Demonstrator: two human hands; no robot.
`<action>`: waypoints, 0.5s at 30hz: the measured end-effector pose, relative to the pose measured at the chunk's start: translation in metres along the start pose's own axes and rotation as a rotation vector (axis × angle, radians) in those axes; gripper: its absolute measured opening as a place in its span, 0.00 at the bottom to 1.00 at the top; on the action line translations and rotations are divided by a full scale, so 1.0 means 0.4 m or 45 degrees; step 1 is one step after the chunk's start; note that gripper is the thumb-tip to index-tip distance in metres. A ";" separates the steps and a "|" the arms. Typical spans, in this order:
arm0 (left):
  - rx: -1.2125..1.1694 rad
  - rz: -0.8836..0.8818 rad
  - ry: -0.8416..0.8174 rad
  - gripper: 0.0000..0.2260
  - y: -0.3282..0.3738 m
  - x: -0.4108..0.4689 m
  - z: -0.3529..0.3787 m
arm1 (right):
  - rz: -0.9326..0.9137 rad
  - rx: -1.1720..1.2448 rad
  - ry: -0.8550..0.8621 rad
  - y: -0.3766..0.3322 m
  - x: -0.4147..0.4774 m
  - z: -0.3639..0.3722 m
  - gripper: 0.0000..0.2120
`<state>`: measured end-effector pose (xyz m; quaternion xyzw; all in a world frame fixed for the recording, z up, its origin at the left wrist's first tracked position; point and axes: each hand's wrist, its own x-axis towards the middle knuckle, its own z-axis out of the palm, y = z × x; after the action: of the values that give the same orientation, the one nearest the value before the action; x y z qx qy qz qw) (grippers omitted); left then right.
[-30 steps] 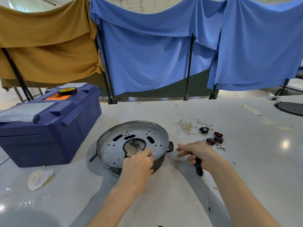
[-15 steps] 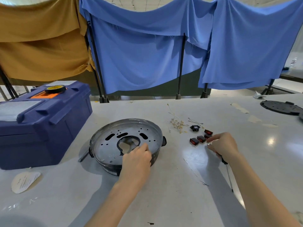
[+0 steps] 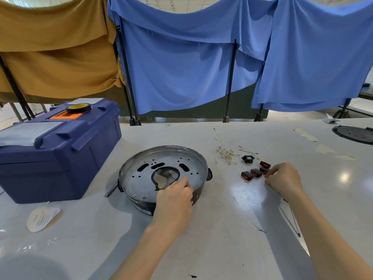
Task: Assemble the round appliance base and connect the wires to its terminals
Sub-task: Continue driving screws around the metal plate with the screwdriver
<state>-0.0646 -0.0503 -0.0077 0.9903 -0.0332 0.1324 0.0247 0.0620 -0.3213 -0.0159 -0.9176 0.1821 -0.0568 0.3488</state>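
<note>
Blue cloths point(image 3: 181, 67) and an ochre cloth point(image 3: 56, 57) hang on black frames beyond the far edge of the pale desk point(image 3: 222, 249). A dark blue toolbox point(image 3: 60, 154) stands at the left edge. The round appliance base point(image 3: 141, 178) sits mid-desk, just right of the toolbox, its perforated metal plate facing up with an irregular opening in the centre. A black disc point(image 3: 353, 134) lies at the right edge, towards the far corner, well apart from the base.

The left hand point(image 3: 173, 201) lies over the near rim of the base and holds it, fingers point(image 3: 184, 182) curled down onto the plate beside the opening. The right hand point(image 3: 284, 180) is to the right of the base, fingers point(image 3: 271, 172) curled narrow, their tips at the nearest of the red switches point(image 3: 247, 175). A screwdriver point(image 3: 293, 223) is tucked in that hand, its thin shaft running out from under the wrist towards the near edge.

A white paper label point(image 3: 42, 218) lies near the toolbox, towards the near left corner. A loose bundle of wires point(image 3: 225, 151) lies between the base and the far edge, right of centre, with a small black socket point(image 3: 247, 159) just beside it and the switches clustered just nearer. A roll of tape point(image 3: 78, 108) rests on the toolbox lid
</note>
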 end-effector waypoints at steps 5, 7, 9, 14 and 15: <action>-0.014 0.005 0.017 0.09 0.000 -0.002 0.002 | 0.048 -0.002 0.009 0.016 0.019 0.000 0.09; -0.002 0.008 0.016 0.09 -0.001 -0.002 0.002 | 0.030 -0.030 -0.003 0.020 0.022 0.004 0.09; 0.000 0.007 0.009 0.09 0.000 -0.003 0.000 | -0.018 -0.076 -0.017 0.022 0.020 0.008 0.07; -0.017 0.010 -0.040 0.10 -0.006 -0.005 -0.011 | -0.093 -0.107 -0.102 0.026 0.015 0.005 0.06; -0.042 0.010 -0.064 0.10 -0.011 -0.003 -0.015 | -0.117 -0.067 -0.113 0.017 0.006 0.002 0.05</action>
<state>-0.0671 -0.0454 -0.0026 0.9927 -0.0397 0.1071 0.0398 0.0625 -0.3265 -0.0212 -0.9354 0.1256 -0.0272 0.3294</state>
